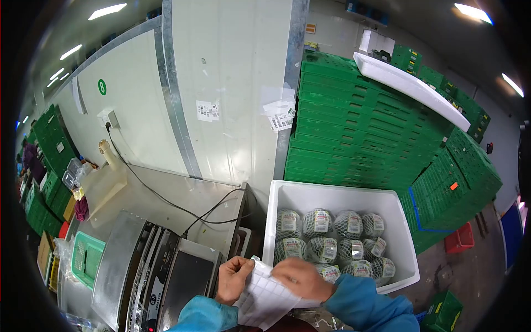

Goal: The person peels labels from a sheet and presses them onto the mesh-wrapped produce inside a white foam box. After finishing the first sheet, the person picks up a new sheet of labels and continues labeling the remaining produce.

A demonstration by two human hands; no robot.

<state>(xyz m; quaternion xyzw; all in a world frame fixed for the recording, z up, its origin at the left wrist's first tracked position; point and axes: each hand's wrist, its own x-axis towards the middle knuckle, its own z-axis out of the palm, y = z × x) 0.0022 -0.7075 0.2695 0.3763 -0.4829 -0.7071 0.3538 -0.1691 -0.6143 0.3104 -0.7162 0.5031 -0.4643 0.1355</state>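
Observation:
My left hand pinches the top left corner of a white sheet marked off in small rectangles, which looks like a label sheet. My right hand is closed at the sheet's upper right edge, its fingertips partly hidden. Just beyond my hands stands a white foam box holding several round items in foam netting, each with a printed label on top. The sheet hangs between my hands in front of the box's near left corner.
On the steel table at left sits a black and steel machine with a cable, beside a green basket. Stacked green crates rise behind the box, a foam lid on top. A red bin is on the floor.

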